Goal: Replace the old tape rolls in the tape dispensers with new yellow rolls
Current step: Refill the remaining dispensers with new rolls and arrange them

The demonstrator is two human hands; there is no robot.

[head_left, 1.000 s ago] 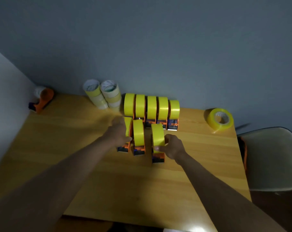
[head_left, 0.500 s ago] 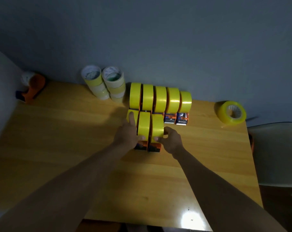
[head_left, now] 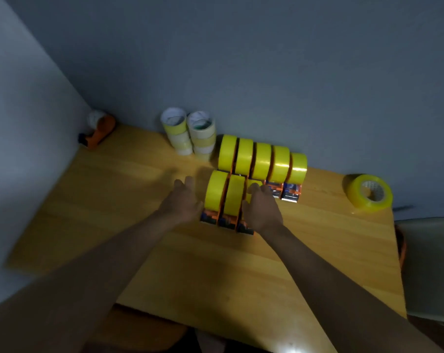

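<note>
Here, both hands (head_left: 182, 202) flanking 3 dispensers (head_left: 227, 200).

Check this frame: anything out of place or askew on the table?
One orange dispenser sits alone in the far left corner, apart from the two neat rows. A loose yellow roll lies tilted at far right. Nothing spilled or damaged.

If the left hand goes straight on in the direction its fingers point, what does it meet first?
Probably the stacks of old rolls by the wall. The left hand points up-table, beside the front dispensers, with bare table between; depth is unclear.
</note>
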